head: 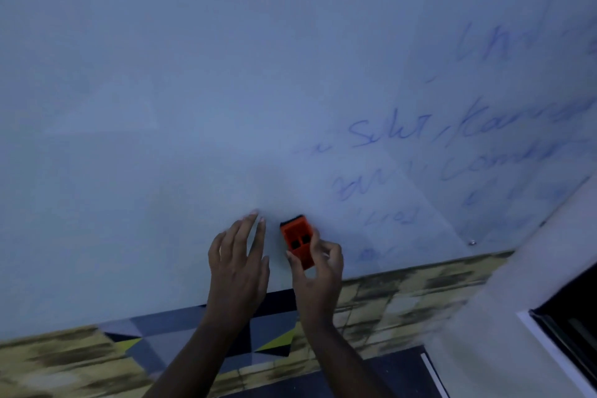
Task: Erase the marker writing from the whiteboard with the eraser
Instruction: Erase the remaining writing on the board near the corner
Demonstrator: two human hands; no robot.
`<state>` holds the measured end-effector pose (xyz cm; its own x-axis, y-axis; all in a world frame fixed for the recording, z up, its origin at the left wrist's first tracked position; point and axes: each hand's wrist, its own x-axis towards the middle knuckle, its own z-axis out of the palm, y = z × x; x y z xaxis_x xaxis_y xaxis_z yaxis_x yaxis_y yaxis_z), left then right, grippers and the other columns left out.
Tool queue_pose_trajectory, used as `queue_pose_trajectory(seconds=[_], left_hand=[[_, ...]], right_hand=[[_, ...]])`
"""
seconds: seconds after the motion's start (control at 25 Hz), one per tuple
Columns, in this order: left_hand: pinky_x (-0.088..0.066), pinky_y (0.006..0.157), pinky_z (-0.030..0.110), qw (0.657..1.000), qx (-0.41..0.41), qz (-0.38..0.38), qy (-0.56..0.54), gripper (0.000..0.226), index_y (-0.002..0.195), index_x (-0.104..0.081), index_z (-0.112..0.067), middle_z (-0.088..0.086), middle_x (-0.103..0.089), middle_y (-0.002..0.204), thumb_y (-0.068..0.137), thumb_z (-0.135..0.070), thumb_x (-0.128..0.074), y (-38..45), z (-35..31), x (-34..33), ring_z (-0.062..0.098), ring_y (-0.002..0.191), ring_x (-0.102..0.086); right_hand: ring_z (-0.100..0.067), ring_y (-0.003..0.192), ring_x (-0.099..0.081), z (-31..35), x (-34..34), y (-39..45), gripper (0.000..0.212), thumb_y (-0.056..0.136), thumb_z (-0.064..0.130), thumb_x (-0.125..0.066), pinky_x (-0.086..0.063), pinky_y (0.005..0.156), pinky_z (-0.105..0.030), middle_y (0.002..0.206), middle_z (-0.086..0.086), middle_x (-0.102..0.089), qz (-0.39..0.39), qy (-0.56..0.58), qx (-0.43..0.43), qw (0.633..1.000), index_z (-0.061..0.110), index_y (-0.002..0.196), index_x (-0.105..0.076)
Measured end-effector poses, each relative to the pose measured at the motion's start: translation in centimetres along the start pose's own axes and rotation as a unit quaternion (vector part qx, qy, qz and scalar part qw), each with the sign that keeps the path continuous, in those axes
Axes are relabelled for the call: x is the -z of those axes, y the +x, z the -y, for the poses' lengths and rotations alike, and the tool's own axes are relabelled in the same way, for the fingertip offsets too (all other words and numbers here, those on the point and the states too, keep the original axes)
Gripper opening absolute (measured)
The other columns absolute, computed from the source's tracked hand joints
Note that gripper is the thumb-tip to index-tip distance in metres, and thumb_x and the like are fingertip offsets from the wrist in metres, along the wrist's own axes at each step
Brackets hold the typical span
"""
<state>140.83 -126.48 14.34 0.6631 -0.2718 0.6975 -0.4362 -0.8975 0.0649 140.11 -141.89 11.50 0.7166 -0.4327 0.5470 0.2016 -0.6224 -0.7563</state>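
Orange eraser [298,240]: plastic block with two dark rectangular recesses in its back and a dark felt strip at its upper end; set against the whiteboard [161,107] near the bottom edge, roughly midway along it, tilted slightly off vertical.

Right hand [318,271]: fingers and thumb curled round the eraser's lower half, clamped on it.

Left hand [239,263]: just left of the eraser, not touching it; fingers straight and spread apart, fingertips on or very close to the board surface, contact hard to confirm in the blur.

Blue marker writing [452,152]: several cursive lines across the board's right half, running toward the right edge; faint and smeared in the lowest lines, nearest the eraser. Words not legible.

Whiteboard, left half: plain, no marks visible.

Small metal fixing [472,243]: at the board's lower right corner.

Below the bottom edge: yellowish patterned tiling [403,294] and a patch of grey, black and yellow triangles [155,336].
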Motion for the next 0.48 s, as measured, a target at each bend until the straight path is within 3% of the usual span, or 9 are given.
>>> queue_pose_trajectory(seconds=[0.12, 0.2, 0.28, 0.32, 0.4, 0.44, 0.48], left_hand=[[-0.034, 0.119, 0.062, 0.999, -0.003, -0.004, 0.036, 0.070, 0.158, -0.044, 0.001, 0.022, -0.028, 0.170, 0.094, -0.021, -0.065, 1.5, -2.4, -1.6, 0.041, 0.155, -0.030], [-0.032, 0.121, 0.064, 0.998, 0.019, 0.005, 0.058, 0.077, 0.162, -0.035, 0.000, 0.022, -0.019, 0.173, 0.095, -0.027, -0.064, 1.5, -3.1, -2.6, 0.043, 0.159, -0.022], [-0.026, 0.123, 0.067, 0.996, 0.030, 0.019, 0.081, 0.083, 0.165, -0.024, -0.001, 0.021, -0.010, 0.176, 0.098, -0.036, -0.057, 1.0, -3.4, -3.6, 0.043, 0.161, -0.013], [-0.022, 0.125, 0.067, 0.995, 0.030, 0.023, 0.090, 0.086, 0.166, -0.020, -0.001, 0.021, -0.008, 0.176, 0.098, -0.041, -0.053, 0.7, -3.4, -4.0, 0.044, 0.162, -0.010], [-0.013, 0.128, 0.067, 0.994, 0.033, 0.030, 0.104, 0.093, 0.168, -0.012, -0.002, 0.021, -0.004, 0.176, 0.097, -0.048, -0.050, 0.5, -3.3, -4.9, 0.044, 0.163, -0.005], [-0.008, 0.129, 0.067, 0.993, 0.035, 0.031, 0.111, 0.096, 0.168, -0.008, -0.003, 0.021, -0.001, 0.176, 0.096, -0.050, -0.049, 0.5, -3.2, -5.3, 0.045, 0.163, -0.002], [-0.003, 0.129, 0.066, 0.992, 0.037, 0.030, 0.118, 0.097, 0.169, -0.005, -0.003, 0.021, 0.001, 0.176, 0.095, -0.051, -0.048, 0.5, -3.1, -5.7, 0.045, 0.162, 0.000]], right_hand=[[-0.019, 0.105, -0.059, -3.6, 2.1, 1.7, 0.066, 0.091, 0.040, -0.074, -0.054, 0.086, -0.027, 0.112, 0.002, -0.052, -0.030, 0.037, -0.032, 0.998, 0.007, 0.145, -0.057], [-0.018, 0.107, -0.061, -5.4, 3.0, 2.5, 0.068, 0.092, 0.044, -0.071, -0.055, 0.090, -0.033, 0.115, 0.003, -0.051, -0.046, 0.106, -0.137, 0.984, 0.007, 0.147, -0.055], [-0.024, 0.101, -0.065, -8.2, 3.5, 3.2, 0.069, 0.092, 0.056, -0.069, -0.057, 0.088, -0.041, 0.115, -0.005, -0.058, -0.089, 0.158, -0.275, 0.944, 0.007, 0.141, -0.060], [-0.028, 0.095, -0.067, -9.9, 3.8, 3.6, 0.069, 0.091, 0.061, -0.068, -0.057, 0.085, -0.044, 0.113, -0.012, -0.064, -0.118, 0.190, -0.352, 0.909, 0.008, 0.135, -0.063], [-0.029, 0.085, -0.067, -13.4, 5.3, 4.9, 0.055, 0.095, 0.048, -0.069, -0.056, 0.088, -0.051, 0.108, -0.021, -0.069, -0.139, 0.320, -0.522, 0.778, 0.004, 0.129, -0.063], [-0.029, 0.085, -0.066, -14.7, 6.3, 5.3, 0.050, 0.099, 0.037, -0.067, -0.054, 0.092, -0.053, 0.107, -0.020, -0.068, -0.127, 0.380, -0.576, 0.713, -0.001, 0.132, -0.059], [-0.029, 0.088, -0.066, -15.7, 7.3, 5.5, 0.049, 0.101, 0.030, -0.065, -0.052, 0.096, -0.053, 0.108, -0.019, -0.068, -0.108, 0.415, -0.597, 0.678, -0.004, 0.135, -0.056]])
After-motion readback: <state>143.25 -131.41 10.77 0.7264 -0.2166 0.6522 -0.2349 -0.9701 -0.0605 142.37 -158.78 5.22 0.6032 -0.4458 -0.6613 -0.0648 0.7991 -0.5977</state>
